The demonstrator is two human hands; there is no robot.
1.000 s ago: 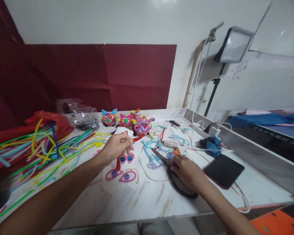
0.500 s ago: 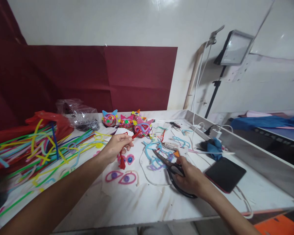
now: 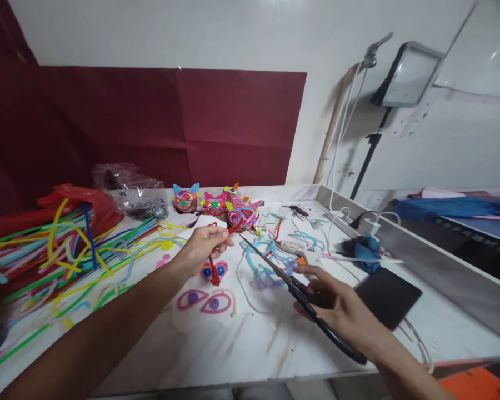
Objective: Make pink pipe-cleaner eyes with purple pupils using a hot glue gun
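A red pipe cleaner (image 3: 215,275) is pinched in my left hand (image 3: 204,249); one part points right past the fingertips and another hangs below. My right hand (image 3: 331,297) grips black-handled scissors (image 3: 302,293), fingers in the handles. Their blades point up and left, the tip just right of my left fingertips. Under my left hand lies a white sheet (image 3: 200,322) with pink-outlined eye shapes (image 3: 215,303), purple and blue in the middle. Behind it stand several colourful cat-like figures (image 3: 214,204) with pointed ears. Blue pipe cleaner scraps (image 3: 254,261) lie beneath the blades.
Many coloured pipe cleaners (image 3: 70,250) spill from a red plastic bag (image 3: 79,197) on the left, near a clear bag (image 3: 129,186). A glue gun (image 3: 290,246) and a black tablet-like slab (image 3: 389,298) lie on the right. A raised edge (image 3: 400,244) borders the table.
The scissors have swung up and left, so their tip is now near my left fingertips. My left hand has shifted slightly right with the red pipe cleaner. The view has tilted slightly.
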